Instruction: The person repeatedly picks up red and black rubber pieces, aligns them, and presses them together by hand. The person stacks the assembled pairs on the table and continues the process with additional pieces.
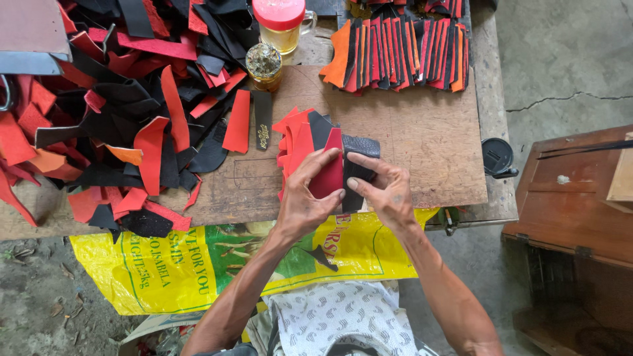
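Both forearms reach up from the lower edge of the view and meet over the middle of the bench (422, 142), a worn wooden board. The left hand (304, 198) is palm down with the wrist bent slightly inward; its fingers curl over a red leather piece (328, 177) and the thumb presses it from the near side, so the piece is pinched in that hand. The right hand (389, 191) is angled toward it, knuckles up, thumb and fingers closed on a black leather piece (359, 158) with a grainy face. The 2 pieces touch along their inner edges, held just above the board in front of a small stack of red cut pieces (295, 142).

A loose heap of red and black scraps (125, 112) covers the left part of the bench. At the far edge a row of sorted red, orange and black strips (402, 56) lies fanned out. A glass jar with a red lid (280, 23) stands beside a smaller open jar (264, 64). A yellow printed sack (191, 264) hangs over the near edge.

The lower edges of both held pieces are hidden by the fingers, and the elbows are cut off by the frame. A dark round object (498, 157) at the right edge of the bench is hard to make out.
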